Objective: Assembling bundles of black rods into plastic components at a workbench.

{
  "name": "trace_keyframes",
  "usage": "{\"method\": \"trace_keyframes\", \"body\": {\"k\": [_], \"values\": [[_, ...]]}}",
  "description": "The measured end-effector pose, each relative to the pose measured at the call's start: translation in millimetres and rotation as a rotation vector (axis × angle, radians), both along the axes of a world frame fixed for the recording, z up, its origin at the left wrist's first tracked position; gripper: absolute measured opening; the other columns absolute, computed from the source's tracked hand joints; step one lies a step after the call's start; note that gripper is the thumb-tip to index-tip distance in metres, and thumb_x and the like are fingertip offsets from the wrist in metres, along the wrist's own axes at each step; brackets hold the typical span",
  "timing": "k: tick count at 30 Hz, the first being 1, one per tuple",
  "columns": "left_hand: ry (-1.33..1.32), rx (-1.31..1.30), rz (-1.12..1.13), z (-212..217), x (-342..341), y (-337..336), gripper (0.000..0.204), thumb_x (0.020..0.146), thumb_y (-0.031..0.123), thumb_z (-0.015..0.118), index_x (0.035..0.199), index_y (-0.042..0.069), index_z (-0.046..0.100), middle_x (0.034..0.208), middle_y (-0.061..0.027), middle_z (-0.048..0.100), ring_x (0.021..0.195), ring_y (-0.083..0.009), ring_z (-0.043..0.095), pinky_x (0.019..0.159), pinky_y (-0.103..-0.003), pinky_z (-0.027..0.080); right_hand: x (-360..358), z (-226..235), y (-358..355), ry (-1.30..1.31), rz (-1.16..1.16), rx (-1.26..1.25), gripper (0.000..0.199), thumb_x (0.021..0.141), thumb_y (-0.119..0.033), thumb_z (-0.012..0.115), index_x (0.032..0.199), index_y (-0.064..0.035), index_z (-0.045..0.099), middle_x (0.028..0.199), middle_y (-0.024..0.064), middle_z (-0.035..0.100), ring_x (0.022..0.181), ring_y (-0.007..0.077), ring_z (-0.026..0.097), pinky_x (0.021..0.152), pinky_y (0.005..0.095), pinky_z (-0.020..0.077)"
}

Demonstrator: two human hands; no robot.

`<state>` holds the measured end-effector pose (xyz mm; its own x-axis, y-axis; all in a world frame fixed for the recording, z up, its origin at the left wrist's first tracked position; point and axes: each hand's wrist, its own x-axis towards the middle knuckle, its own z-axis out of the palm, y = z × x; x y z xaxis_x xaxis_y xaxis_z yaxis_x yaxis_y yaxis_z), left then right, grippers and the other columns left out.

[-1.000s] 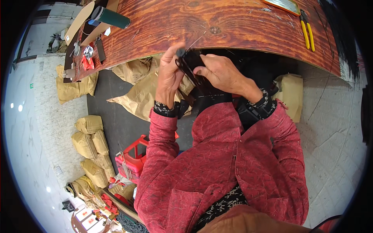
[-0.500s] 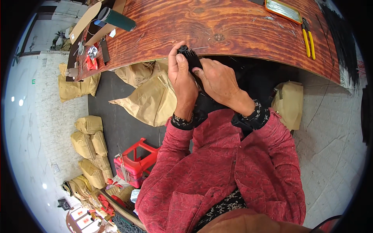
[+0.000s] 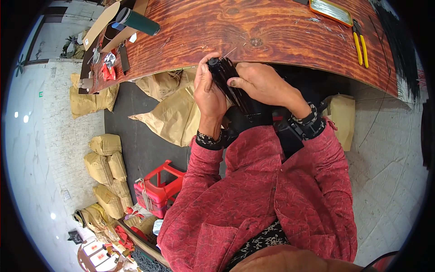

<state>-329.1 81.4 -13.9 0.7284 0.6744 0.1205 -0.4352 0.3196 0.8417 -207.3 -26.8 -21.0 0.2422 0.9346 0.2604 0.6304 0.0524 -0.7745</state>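
A bundle of long, glossy black strands (image 3: 226,81) with a dark round end slants just in front of the table's near edge. My left hand (image 3: 210,90) is closed around its left side, thumb and fingers near the round end. On the other side my right hand (image 3: 260,84) is closed with its thumb pressed against the strands; its curled fingers are partly hidden. A thin pale sliver, like a needle or wire (image 3: 230,51), sticks out beside the round end above my left fingertips. The lower strands fade into the dark area by my lap.
On the reddish wooden table (image 3: 195,31) lie yellow-handled pliers (image 3: 360,47), an orange-rimmed tray (image 3: 331,12), scattered thin wire bits and a dark green bottle (image 3: 141,22). Long black strands (image 3: 401,59) hang over its right end. Brown paper sacks (image 3: 174,118) and a red stool (image 3: 163,179) stand below.
My right hand and wrist have moved right, and more of the strands' length shows between my hands. The bundle's round end has dipped slightly; the thin sliver now points more upward.
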Motion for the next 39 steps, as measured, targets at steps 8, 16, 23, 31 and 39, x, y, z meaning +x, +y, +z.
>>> {"method": "trace_keyframes", "body": {"k": [8, 16, 23, 31, 39], "values": [[-0.027, 0.117, -0.030, -8, -4, 2, 0.041, 0.107, 0.034, 0.047, 0.132, 0.001, 0.049, 0.106, -0.0078, 0.061, 0.093, -0.0156, 0.059, 0.084, -0.028, 0.047, -18, 8, -6, -0.089, -0.112, 0.066, 0.036, 0.094, -0.030, 0.065, 0.083, 0.0036, 0.056, 0.082, 0.0220, 0.059, 0.079, 0.0436, 0.059, 0.068, 0.0475, 0.0462], [-0.078, 0.143, -0.089, -19, -8, 10, 0.038, 0.105, 0.035, 0.052, 0.123, 0.002, 0.051, 0.105, -0.0062, 0.059, 0.091, -0.0151, 0.057, 0.081, -0.026, 0.046, -5, 5, -4, -0.048, 0.015, 0.091, 0.035, 0.091, -0.030, 0.069, 0.085, 0.0035, 0.060, 0.083, 0.0209, 0.060, 0.078, 0.0417, 0.060, 0.067, 0.0466, 0.0460], [-0.103, 0.137, -0.067, -18, -2, 5, 0.042, 0.103, 0.037, 0.056, 0.123, 0.000, 0.053, 0.109, -0.0071, 0.059, 0.090, -0.0161, 0.059, 0.081, -0.027, 0.048, 7, 5, -5, 0.104, 0.129, -0.069, 0.032, 0.087, -0.030, 0.072, 0.090, 0.0017, 0.065, 0.084, 0.0186, 0.062, 0.079, 0.0387, 0.062, 0.068, 0.0448, 0.0466], [-0.044, 0.104, 0.077, -28, 0, -2, 0.052, 0.104, 0.037, 0.054, 0.138, -0.001, 0.049, 0.110, -0.0059, 0.060, 0.097, -0.0138, 0.059, 0.087, -0.028, 0.048, -17, 1, -7, -0.081, -0.113, 0.105, 0.029, 0.087, -0.028, 0.072, 0.089, 0.0004, 0.065, 0.084, 0.0167, 0.063, 0.080, 0.0376, 0.062, 0.069, 0.0454, 0.0478], [0.044, 0.235, 0.182, -13, 5, -23, 0.048, 0.107, 0.033, 0.049, 0.140, -0.001, 0.046, 0.104, -0.0057, 0.061, 0.091, -0.0115, 0.058, 0.081, -0.025, 0.047, -17, 5, -5, -0.077, -0.206, 0.094, 0.029, 0.085, -0.028, 0.073, 0.085, -0.0001, 0.064, 0.082, 0.0168, 0.064, 0.077, 0.0374, 0.062, 0.066, 0.0451, 0.0476]]}}
